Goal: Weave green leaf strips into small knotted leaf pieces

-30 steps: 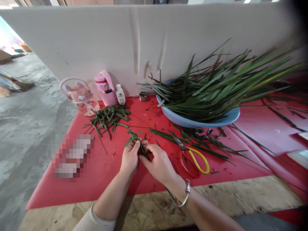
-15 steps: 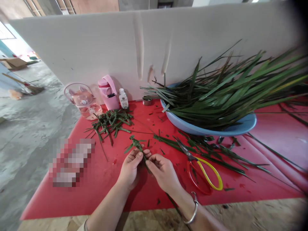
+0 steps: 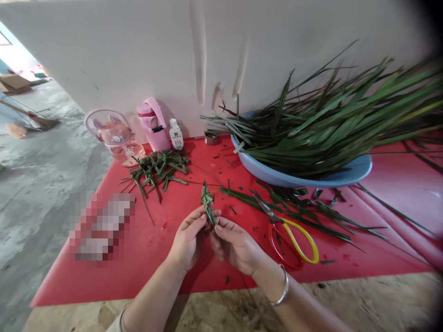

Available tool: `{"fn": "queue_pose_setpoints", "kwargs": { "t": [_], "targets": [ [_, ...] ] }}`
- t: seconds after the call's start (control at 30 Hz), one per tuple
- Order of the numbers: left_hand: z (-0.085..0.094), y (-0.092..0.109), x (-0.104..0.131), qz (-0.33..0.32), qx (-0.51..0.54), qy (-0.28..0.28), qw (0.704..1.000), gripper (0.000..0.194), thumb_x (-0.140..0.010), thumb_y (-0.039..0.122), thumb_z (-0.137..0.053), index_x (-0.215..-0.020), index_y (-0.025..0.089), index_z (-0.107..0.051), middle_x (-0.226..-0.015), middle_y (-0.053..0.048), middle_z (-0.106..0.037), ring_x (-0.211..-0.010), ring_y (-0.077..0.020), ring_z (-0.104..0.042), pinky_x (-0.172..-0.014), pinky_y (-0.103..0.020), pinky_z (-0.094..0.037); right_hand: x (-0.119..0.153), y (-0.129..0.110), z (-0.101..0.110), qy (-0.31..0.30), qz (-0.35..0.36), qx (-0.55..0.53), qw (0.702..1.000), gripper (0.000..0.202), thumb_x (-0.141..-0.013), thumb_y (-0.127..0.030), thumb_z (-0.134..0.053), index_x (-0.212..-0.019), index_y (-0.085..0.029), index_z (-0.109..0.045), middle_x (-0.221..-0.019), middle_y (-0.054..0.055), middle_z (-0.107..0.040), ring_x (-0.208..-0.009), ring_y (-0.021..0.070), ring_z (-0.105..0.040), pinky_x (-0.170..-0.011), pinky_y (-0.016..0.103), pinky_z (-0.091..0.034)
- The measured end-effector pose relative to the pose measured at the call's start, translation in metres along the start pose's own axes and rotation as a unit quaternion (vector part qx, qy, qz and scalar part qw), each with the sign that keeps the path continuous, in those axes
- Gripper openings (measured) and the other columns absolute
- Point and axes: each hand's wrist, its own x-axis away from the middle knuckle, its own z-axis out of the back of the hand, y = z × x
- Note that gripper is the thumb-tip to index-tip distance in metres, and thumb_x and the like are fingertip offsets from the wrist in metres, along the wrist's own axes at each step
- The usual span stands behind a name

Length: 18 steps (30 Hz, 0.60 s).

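Between my two hands a small woven green leaf figure [image 3: 207,201] points up and away from me, above the red table covering. My left hand [image 3: 190,237] pinches its lower part from the left. From the right, my right hand [image 3: 233,240] has thumb and fingers closed on its lower end. The lowest part of the figure is hidden by the fingers. To the right of my right hand lie scissors [image 3: 272,216] with one red and one yellow handle loop. Long cut leaf strips [image 3: 311,219] lie behind and beside the scissors.
A blue basin [image 3: 270,175] heaped with long green leaves [image 3: 328,124] stands at the back right. At the back left are a pile of leaf pieces [image 3: 157,168], a clear pink jug [image 3: 121,143], a pink bottle [image 3: 154,127] and a small white bottle [image 3: 176,134]. A white panel [image 3: 138,55] rises behind.
The leaf figure has turned from lying sideways to pointing more upright and narrow. My right hand has shifted its grip slightly upward. The camera view has tilted down a little.
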Motion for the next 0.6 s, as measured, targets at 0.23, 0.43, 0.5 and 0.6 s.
{"fn": "queue_pose_setpoints", "kwargs": {
  "t": [0.23,0.43,0.5,0.6],
  "targets": [
    [0.007,-0.002,-0.008,-0.112,-0.041,0.047,0.992,0.039,-0.065,0.016,-0.069,-0.102,0.022,-0.056,-0.096,-0.002,-0.062,-0.076,-0.0097,-0.06,-0.066,-0.018,-0.047,-0.003,0.001,-0.002,0.092,0.08,0.159,0.98,0.034,-0.065,-0.043,-0.07,-0.075,-0.018,-0.049,-0.051,-0.004,-0.054,-0.04,0.0071,-0.044,-0.04,0.019,-0.035],
    [0.014,0.001,-0.014,-0.163,-0.049,0.12,0.978,0.025,-0.066,0.026,-0.071,-0.087,0.017,-0.062,-0.079,-0.001,-0.065,-0.066,-0.0084,-0.059,-0.064,-0.019,-0.047,-0.001,0.004,-0.006,0.104,0.051,0.251,0.961,0.026,-0.068,-0.038,-0.065,-0.07,-0.018,-0.048,-0.05,-0.005,-0.051,-0.04,0.0064,-0.042,-0.041,0.019,-0.032],
    [0.016,0.0,-0.014,-0.166,-0.056,0.139,0.975,0.022,-0.065,0.029,-0.072,-0.08,0.016,-0.063,-0.073,0.0,-0.066,-0.063,-0.0082,-0.059,-0.062,-0.019,-0.046,-0.001,0.003,-0.006,0.095,0.056,0.246,0.963,0.023,-0.069,-0.034,-0.065,-0.075,-0.018,-0.05,-0.053,-0.005,-0.052,-0.044,0.0067,-0.043,-0.043,0.019,-0.033],
    [0.016,-0.003,-0.012,-0.16,-0.087,0.127,0.975,0.02,-0.065,0.029,-0.071,-0.077,0.015,-0.065,-0.074,-0.001,-0.068,-0.066,-0.0101,-0.061,-0.066,-0.021,-0.046,-0.003,0.003,-0.004,0.092,0.106,0.215,0.966,0.029,-0.07,-0.033,-0.066,-0.091,-0.018,-0.053,-0.06,-0.005,-0.052,-0.053,0.0085,-0.048,-0.05,0.021,-0.037]
  ]
}}
